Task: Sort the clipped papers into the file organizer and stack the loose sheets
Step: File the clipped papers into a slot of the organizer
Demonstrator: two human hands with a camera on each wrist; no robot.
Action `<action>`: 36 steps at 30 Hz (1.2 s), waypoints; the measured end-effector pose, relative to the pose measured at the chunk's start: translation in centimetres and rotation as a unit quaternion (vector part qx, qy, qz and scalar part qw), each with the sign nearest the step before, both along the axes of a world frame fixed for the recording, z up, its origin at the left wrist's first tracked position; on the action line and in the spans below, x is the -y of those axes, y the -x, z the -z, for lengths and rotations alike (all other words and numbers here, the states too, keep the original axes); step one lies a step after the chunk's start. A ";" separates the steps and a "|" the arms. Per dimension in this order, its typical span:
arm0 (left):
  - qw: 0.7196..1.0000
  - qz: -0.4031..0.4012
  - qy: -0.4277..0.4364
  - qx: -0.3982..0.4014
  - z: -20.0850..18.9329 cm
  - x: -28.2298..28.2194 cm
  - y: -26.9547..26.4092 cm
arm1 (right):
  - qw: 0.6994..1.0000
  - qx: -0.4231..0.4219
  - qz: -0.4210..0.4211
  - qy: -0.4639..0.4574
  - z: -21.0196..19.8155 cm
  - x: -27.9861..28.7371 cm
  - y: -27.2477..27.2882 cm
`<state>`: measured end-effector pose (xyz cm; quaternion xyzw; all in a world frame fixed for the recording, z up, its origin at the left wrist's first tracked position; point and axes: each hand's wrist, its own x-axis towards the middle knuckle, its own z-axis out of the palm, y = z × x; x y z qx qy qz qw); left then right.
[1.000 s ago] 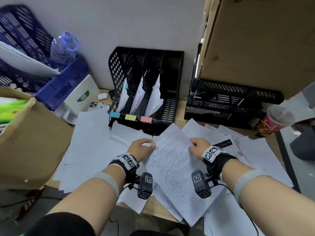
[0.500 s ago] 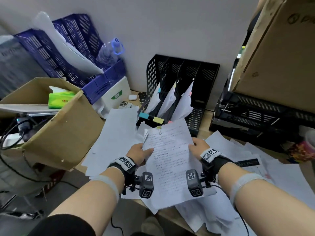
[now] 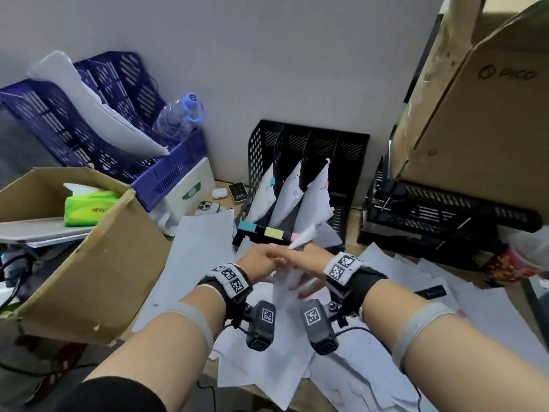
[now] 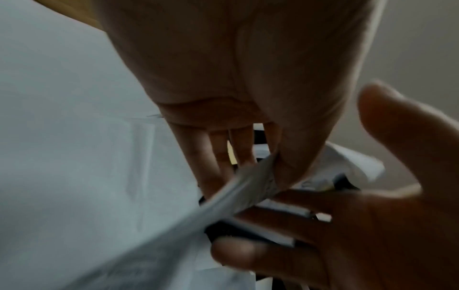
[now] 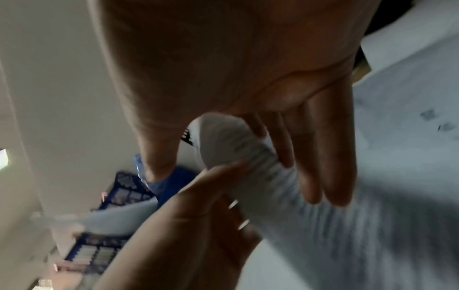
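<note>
Since half a second back, both hands have come together, folding the clipped papers (image 3: pixel 287 285) edge-up just before the file organizer (image 3: pixel 350 150). Head view hides the grip; wrist cams show it: left hand (image 4: pixel 238 78) pinches the bundle with its thumb, right hand (image 5: pixel 248 64) lies with straight fingers along it.

From the head we look forward and down over the bench (image 3: pixel 350 217). Our wrist cameras sit close under each palm, facing along the fingers; all three share the meeting hands (image 3: pixel 285 258).
</note>
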<state>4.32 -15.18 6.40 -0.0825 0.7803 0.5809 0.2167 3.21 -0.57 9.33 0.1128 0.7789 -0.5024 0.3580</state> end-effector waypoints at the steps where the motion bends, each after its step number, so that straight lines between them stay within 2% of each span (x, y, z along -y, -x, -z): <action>1: 1.000 0.026 0.004 -0.012 -0.2 -0.3 0.6 | 0.999 -0.004 0.045 0.006 -0.8 0.4 0.1; 4: 0.993 0.113 -0.031 -0.007 -1.2 -0.2 2.1 | 0.993 -0.073 0.073 -0.062 -2.5 0.0 0.9; 5: 0.991 0.126 -0.042 0.006 -1.5 -0.1 2.6 | 0.990 -0.084 0.055 -0.102 -2.9 -0.6 1.3; 8: 0.992 0.120 -0.028 -0.003 -1.6 0.3 4.9 | 0.977 -0.132 0.117 -0.123 -4.4 -2.1 2.7; 9: 0.994 0.107 -0.008 -0.016 -1.4 0.3 5.9 | 0.967 -0.150 0.153 -0.137 -5.3 -2.4 3.1; 11: 0.995 0.091 0.035 -0.030 -0.8 0.1 7.7 | 0.952 -0.191 0.172 -0.165 -7.8 -3.1 3.8; 15: 0.980 0.157 0.119 -0.033 0.0 -0.8 10.7 | 0.920 -0.279 0.182 -0.205 -12.9 -4.2 5.1; 18: 0.963 0.190 0.188 -0.035 0.8 -1.0 12.1 | 0.900 -0.353 0.185 -0.178 -15.7 -4.2 5.5; 21: 0.948 0.141 0.284 -0.031 1.0 -0.2 12.8 | 0.897 -0.381 0.193 -0.112 -17.0 -3.5 5.3; 24: 0.951 0.091 0.293 -0.020 0.5 0.7 13.0 | 0.915 -0.362 0.157 -0.084 -16.6 -2.2 5.8; 27: 0.957 0.041 0.281 -0.053 0.4 1.7 13.0 | 0.940 -0.313 0.113 -0.073 -14.9 -0.5 7.0; 30: 0.962 0.038 0.260 -0.071 0.7 2.8 13.3 | 0.951 -0.279 0.104 -0.088 -12.6 0.9 8.6; 32: 0.967 0.062 0.239 -0.067 0.7 3.4 13.7 | 0.950 -0.274 0.119 -0.091 -11.4 1.8 9.9; 36: 0.963 0.108 0.229 -0.099 0.3 3.8 14.0 | 0.925 -0.316 0.174 -0.122 -9.5 3.4 12.3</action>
